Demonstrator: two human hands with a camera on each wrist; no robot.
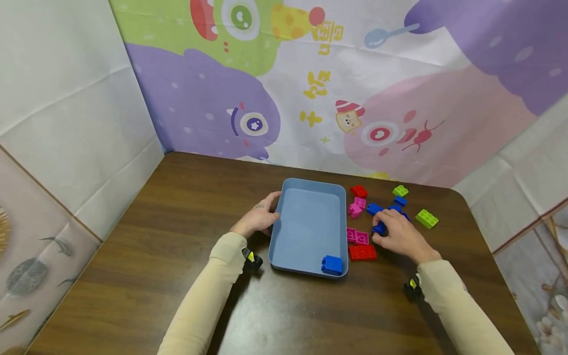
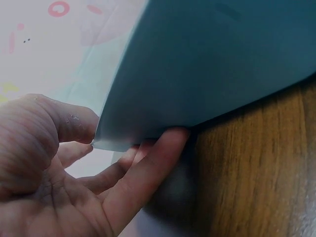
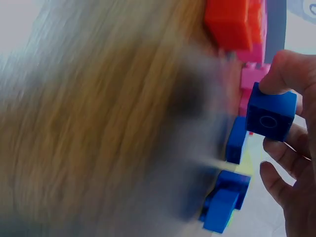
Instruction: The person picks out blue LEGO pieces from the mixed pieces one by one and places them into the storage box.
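Note:
A grey-blue tray (image 1: pixel 306 222) lies on the table with one blue toy brick (image 1: pixel 332 265) in its near right corner. My left hand (image 1: pixel 258 217) holds the tray's left side; in the left wrist view its thumb meets the rim and the fingers (image 2: pixel 143 182) lie against the outer wall. To the right of the tray, my right hand (image 1: pixel 401 236) pinches another blue toy brick (image 3: pixel 270 112) between thumb and fingers. That brick is above the table in the right wrist view, near more blue bricks (image 3: pixel 224 200).
Red bricks (image 1: pixel 363 253) and pink bricks (image 1: pixel 357 207) lie along the tray's right side. Two light green bricks (image 1: pixel 427 219) sit farther right and back. A cartoon-printed cloth (image 1: pixel 293 113) hangs behind the wooden table (image 1: pixel 133 256).

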